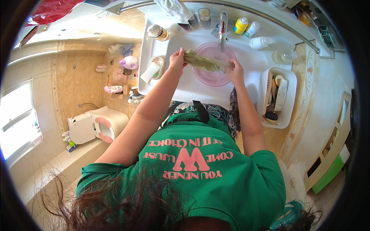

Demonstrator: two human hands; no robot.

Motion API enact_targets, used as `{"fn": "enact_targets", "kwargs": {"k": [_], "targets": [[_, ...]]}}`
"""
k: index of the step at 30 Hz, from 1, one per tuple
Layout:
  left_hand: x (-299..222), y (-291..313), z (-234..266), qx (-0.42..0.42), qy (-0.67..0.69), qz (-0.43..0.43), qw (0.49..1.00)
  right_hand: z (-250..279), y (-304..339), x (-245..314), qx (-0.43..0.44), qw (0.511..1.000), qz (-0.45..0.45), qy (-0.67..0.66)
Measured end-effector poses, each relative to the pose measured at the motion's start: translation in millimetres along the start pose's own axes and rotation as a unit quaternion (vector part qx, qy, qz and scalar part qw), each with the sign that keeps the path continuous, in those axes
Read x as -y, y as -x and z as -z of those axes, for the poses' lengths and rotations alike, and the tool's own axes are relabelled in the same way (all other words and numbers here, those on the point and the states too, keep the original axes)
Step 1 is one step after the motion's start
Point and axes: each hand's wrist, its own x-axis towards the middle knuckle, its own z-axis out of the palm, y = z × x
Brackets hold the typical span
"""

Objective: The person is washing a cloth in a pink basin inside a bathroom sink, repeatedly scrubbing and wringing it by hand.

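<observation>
A crumpled olive-green cloth (206,62) is stretched between my two hands above the sink. My left hand (177,60) grips its bunched left end, and my right hand (234,71) closes on the thinner right end. Beneath the cloth, a translucent pink basin (216,79) rests in the white sink (175,85). The chrome faucet (222,30) stands just behind the cloth, its spout over the basin's far rim. Whether water is running I cannot make out.
Left of the basin sits a soap dish (157,67); a lidded jar (158,32) stands behind it. Yellow (241,25) and white bottles (260,42) line the back right. A white basket (287,106) of brushes and combs hangs at the right. A metal rail (266,20) crosses the back.
</observation>
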Motion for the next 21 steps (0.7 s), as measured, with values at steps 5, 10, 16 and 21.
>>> {"fn": "enact_targets", "kwargs": {"k": [5, 10, 16, 21], "targets": [[-2.7, 13.1, 6.4, 0.108, -0.16, -0.064, 0.979, 1.7, -8.6, 5.9, -0.021, 0.999, 0.021, 0.026], [13.7, 13.5, 4.4, 0.148, -0.418, -0.207, 0.872, -7.0, -6.3, 23.8, 0.095, 0.991, -0.019, -0.096], [11.5, 32.4, -19.1, 0.226, -0.288, -0.131, 0.921, -3.5, -3.5, 47.6, 0.188, 0.887, -0.247, -0.343], [5.1, 53.2, -31.5, 0.23, -0.286, -0.14, 0.92, -10.2, 5.0, 47.2, 0.228, 0.845, -0.176, -0.45]]}}
